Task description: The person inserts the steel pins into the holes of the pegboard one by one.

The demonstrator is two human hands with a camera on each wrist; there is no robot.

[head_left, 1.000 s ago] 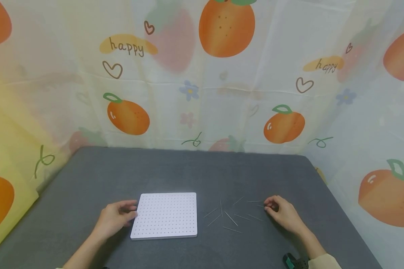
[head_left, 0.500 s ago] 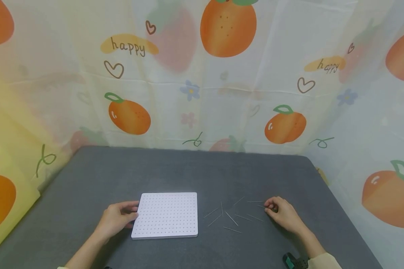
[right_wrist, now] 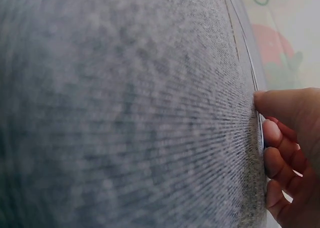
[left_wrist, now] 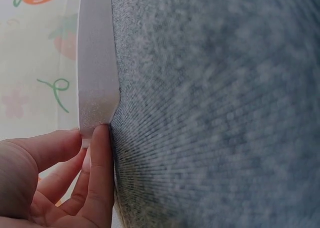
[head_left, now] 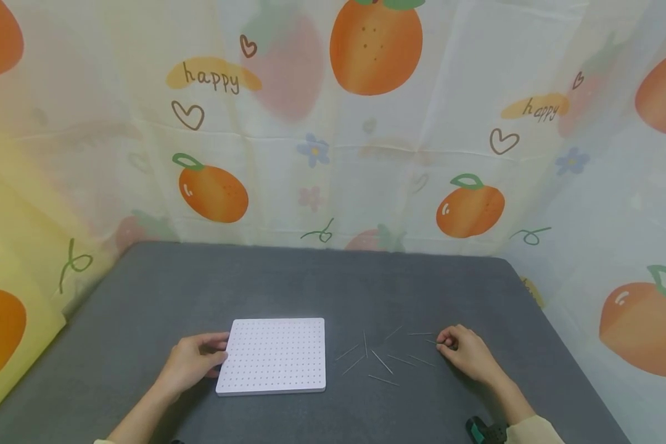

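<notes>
A square white pegboard (head_left: 272,356) with rows of small holes lies on the dark grey table. My left hand (head_left: 191,362) pinches its left edge, thumb on top and fingers along the side and underneath. In the left wrist view, the thumb and fingertips close on a corner of the white board (left_wrist: 97,63). On the right, my right hand (head_left: 468,353) has its fingers curled at the end of a thin metal needle (head_left: 430,341). The right wrist view shows this needle (right_wrist: 254,73) running between thumb and index finger, close to the tabletop.
Several similar thin needles (head_left: 382,361) lie scattered between the board and my right hand. The grey table (head_left: 311,277) ends at a fruit-print curtain (head_left: 377,185) behind it. A dark device (head_left: 480,430) sits at the right wrist.
My left hand has moved slightly right, its fingers now closer against and under the board's left edge. The right hand and the needles hardly differ.
</notes>
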